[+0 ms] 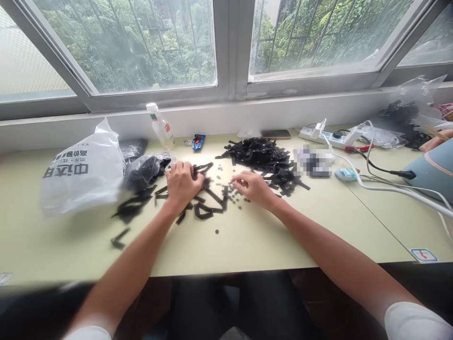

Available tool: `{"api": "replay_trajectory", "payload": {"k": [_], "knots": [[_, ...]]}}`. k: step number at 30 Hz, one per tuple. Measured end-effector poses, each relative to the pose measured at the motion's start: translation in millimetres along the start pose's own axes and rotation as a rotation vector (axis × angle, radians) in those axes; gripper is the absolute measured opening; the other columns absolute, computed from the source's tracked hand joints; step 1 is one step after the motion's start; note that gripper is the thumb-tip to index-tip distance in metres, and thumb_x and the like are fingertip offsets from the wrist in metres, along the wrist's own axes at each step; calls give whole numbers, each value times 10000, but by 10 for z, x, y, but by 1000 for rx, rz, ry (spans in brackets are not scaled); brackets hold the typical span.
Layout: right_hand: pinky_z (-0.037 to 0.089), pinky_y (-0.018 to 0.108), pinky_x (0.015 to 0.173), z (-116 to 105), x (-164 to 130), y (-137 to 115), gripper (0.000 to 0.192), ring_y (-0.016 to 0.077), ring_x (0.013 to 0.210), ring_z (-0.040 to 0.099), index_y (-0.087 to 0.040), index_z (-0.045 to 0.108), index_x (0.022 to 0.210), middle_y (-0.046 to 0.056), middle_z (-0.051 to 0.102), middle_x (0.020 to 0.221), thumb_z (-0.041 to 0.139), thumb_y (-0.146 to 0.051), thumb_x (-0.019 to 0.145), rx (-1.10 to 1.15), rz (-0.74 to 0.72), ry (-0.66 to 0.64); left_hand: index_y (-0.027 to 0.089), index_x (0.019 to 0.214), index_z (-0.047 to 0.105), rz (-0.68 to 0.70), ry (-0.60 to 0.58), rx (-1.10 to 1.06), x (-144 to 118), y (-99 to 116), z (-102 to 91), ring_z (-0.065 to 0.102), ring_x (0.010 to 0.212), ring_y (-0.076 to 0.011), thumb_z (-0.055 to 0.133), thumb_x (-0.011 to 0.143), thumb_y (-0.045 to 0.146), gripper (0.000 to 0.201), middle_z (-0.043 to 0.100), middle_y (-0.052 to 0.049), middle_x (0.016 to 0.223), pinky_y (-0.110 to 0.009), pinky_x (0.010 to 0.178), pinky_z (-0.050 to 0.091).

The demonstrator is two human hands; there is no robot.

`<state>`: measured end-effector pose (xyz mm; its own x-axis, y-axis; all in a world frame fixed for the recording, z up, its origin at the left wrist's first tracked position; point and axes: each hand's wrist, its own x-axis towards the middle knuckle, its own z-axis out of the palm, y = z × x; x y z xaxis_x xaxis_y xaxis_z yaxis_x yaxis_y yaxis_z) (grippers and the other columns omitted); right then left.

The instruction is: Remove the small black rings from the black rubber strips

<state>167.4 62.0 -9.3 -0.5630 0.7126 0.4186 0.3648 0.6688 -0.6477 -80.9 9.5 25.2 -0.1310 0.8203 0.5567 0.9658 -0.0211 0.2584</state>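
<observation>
The small round black discs (239,208) lie scattered on the table between the two hands, thickest under and beside the right fingertips, while the loose short black fabric strips (225,198), some bent into angles, lie around and below the left hand (183,185). That hand is curled over the strips with its thumb near its fingers; whether it grips one cannot be told. The right hand (253,188) has its thumb and forefinger drawn narrow above the discs, and whether a disc sits between them is too small to tell. Pieces this small probably call for a light fingertip pinch at the rim, with the strips kept flat and untwisted. Just behind the right hand, the tangled heap of black fabric strips (258,153) limits reach, so a low sideways sweep might drag strips among the discs. The crumpled white printed plastic bag (85,174) bounds the left, the looping white cable (399,189) the right. The most room seems to be toward the front edge of the pale yellow-green table (198,257), though discs could roll off there.
</observation>
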Motion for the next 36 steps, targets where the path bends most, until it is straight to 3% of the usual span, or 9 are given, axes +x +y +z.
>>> {"api": "replay_trajectory", "payload": {"k": [1, 5, 10, 14, 18, 22, 28, 32, 36], "knots": [[470, 284, 671, 1, -3, 7, 192, 143, 692, 572, -210, 745, 1021, 44, 677, 914, 604, -320, 950, -28, -5, -20, 184, 766, 524, 35, -26, -26, -24, 53, -3, 529, 797, -230, 610, 851, 310, 174, 599, -79, 823, -381, 773, 397], [442, 269, 674, 12, -26, -1, 161, 143, 729, 581, -230, 760, 1000, 36, 652, 901, 632, -297, 931, -137, -44, -111, 177, 697, 541, 207, -316, -200, -223, 338, 79, 520, 676, -173, 592, 888, 384, 286, 608, -44, 729, -338, 725, 391], [424, 259, 666, 3, -57, -82, 148, 167, 821, 589, -230, 756, 998, 43, 649, 908, 653, -295, 913, -182, -108, -202, 174, 690, 604, 240, -418, -240, -361, 402, 226, 525, 643, -163, 610, 853, 348, 238, 615, -36, 716, -327, 682, 379], [427, 258, 656, 12, -59, -87, 134, 179, 851, 595, -227, 757, 972, 50, 654, 902, 647, -280, 917, -213, -125, -249, 170, 651, 603, 175, -446, -291, -316, 314, 235, 495, 583, -149, 568, 861, 263, 233, 594, -37, 673, -297, 571, 355], [443, 268, 648, 32, -46, -49, 150, 163, 776, 593, -206, 749, 968, 54, 649, 906, 615, -266, 940, -237, -46, -106, 163, 701, 637, 99, -391, -462, -280, 325, 172, 503, 585, -140, 536, 902, 246, 239, 615, -37, 688, -287, 567, 375], [471, 274, 680, 33, -25, -79, 163, 147, 736, 591, -201, 736, 1021, 50, 649, 925, 621, -288, 945, -116, -28, 67, 167, 844, 689, -80, -414, -822, -252, 374, 119, 541, 631, -138, 582, 908, 312, 192, 626, -26, 728, -272, 593, 426], [455, 264, 640, 81, -20, -134, 161, 128, 649, 540, -208, 764, 985, 32, 662, 851, 635, -294, 943, 26, -35, 64, 153, 782, 609, -405, -633, -1429, -223, 382, 190, 515, 629, -102, 659, 858, 314, 186, 560, -11, 708, -234, 583, 428], [438, 274, 655, 91, -34, -91, 167, 147, 698, 585, -219, 780, 964, 44, 675, 852, 616, -252, 951, -139, 16, 3, 143, 776, 604, -483, -689, -1467, -243, 364, 252, 514, 627, -94, 700, 838, 323, 213, 573, -22, 723, -232, 572, 407], [408, 277, 610, 56, -33, -58, 216, 152, 680, 589, -202, 774, 847, 53, 685, 818, 636, -337, 944, -281, 77, 18, 138, 853, 674, -439, -675, -1365, -260, 330, 295, 478, 583, -87, 728, 821, 371, 241, 583, -22, 717, -249, 566, 405]]}}
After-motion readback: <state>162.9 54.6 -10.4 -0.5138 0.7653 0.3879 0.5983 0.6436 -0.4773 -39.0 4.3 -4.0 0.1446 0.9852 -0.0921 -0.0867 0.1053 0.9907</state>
